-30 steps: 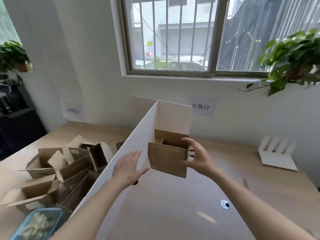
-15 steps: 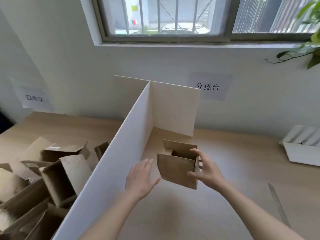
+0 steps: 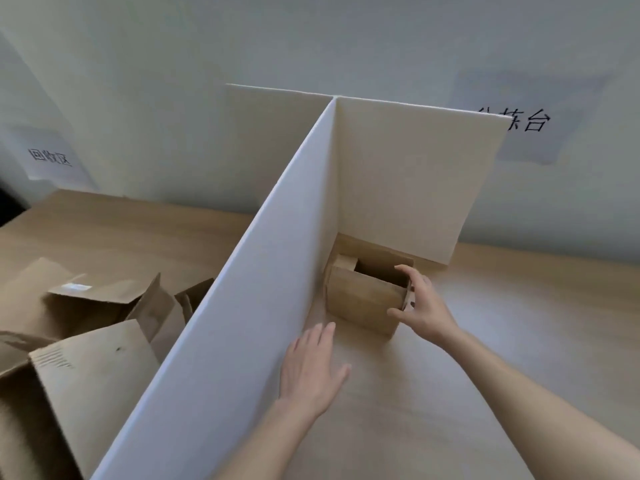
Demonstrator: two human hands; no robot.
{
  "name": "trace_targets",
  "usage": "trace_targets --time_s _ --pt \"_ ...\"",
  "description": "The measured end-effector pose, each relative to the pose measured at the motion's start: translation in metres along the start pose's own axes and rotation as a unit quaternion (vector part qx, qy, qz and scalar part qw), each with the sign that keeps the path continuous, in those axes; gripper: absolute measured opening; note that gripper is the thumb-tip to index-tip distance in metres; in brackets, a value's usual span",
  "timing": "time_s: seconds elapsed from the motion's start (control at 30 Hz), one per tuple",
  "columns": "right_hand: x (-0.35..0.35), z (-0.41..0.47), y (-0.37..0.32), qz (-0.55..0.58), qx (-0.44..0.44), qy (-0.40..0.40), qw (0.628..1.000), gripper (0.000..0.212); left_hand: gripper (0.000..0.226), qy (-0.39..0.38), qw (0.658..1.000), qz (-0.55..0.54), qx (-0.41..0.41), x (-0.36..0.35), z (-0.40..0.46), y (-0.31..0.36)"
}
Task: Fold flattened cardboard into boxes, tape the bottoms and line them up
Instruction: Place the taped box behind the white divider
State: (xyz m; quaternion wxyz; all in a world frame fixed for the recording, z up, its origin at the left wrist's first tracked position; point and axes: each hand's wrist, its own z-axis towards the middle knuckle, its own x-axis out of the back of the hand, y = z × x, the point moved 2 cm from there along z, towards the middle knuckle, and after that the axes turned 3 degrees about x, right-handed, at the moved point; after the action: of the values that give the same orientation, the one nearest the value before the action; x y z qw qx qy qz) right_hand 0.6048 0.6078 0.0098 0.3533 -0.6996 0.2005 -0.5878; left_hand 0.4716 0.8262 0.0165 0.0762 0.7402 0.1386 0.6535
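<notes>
Since half a second ago the box (image 3: 367,299) has gone from being held above the bench (image 3: 519,341) to sitting low at centre right of the frame, tucked into the corner where the long white divider (image 3: 242,306) is meeting the short cross panel (image 3: 408,174); whether its base is fully touching the wood cannot be told. Its open top is facing up, with one small inner flap showing at its left end. The right hand (image 3: 420,306) is gripping the box's right end, thumb lying on the near face and fingers curling over the top rim. The left hand (image 3: 311,368) is hovering lower in the frame, just in front of the box and beside the divider, fingers spread and flat, holding nothing and apart from the box. At lower left of the frame, on the far side of the divider, a heap of loose cartons (image 3: 86,341) is lying with flaps open. Two paper signs are hanging on the wall: one at far left (image 3: 50,157), blurred, and one at upper right (image 3: 526,119), partly hidden by the cross panel.
</notes>
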Motion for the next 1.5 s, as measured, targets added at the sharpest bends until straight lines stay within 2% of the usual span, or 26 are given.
trace_targets --time_s 0.13,0.27,0.37,0.47,0.67,0.9,1.1,1.27,1.5 --pt "-0.014 0.039 -0.008 -0.039 0.011 0.005 0.999 0.098 0.076 0.001 1.0 0.01 0.009 -0.013 0.014 -0.013" --pt "-0.013 0.041 -0.019 -0.067 -0.009 0.023 0.997 0.106 0.076 0.001 1.0 0.007 0.013 -0.017 0.013 -0.012" --pt "-0.002 0.02 -0.029 -0.091 -0.005 0.042 0.995 0.101 0.076 -0.002 1.0 0.012 -0.001 -0.009 0.005 -0.005" --pt "0.018 -0.015 -0.04 -0.141 0.002 0.026 0.99 0.091 0.076 0.009 1.0 0.004 -0.003 0.014 -0.008 0.005" --pt "0.081 -0.089 -0.093 -0.227 0.036 0.014 0.973 0.09 0.076 0.063 0.998 0.01 -0.025 0.095 -0.052 0.041" --pt "0.161 -0.209 -0.183 -0.291 0.075 0.029 0.953 0.092 0.08 0.135 0.989 0.022 -0.052 0.204 -0.151 0.095" --pt "0.223 -0.333 -0.25 -0.322 0.097 0.074 0.939 0.094 0.083 0.175 0.981 0.035 -0.079 0.274 -0.266 0.147" --pt "0.258 -0.446 -0.278 -0.334 0.088 0.11 0.932 0.094 0.083 0.193 0.975 0.023 -0.105 0.293 -0.36 0.184" --pt "0.3 -0.622 -0.273 -0.361 0.041 0.132 0.922 0.093 0.082 0.194 0.97 -0.014 -0.145 0.282 -0.494 0.243"
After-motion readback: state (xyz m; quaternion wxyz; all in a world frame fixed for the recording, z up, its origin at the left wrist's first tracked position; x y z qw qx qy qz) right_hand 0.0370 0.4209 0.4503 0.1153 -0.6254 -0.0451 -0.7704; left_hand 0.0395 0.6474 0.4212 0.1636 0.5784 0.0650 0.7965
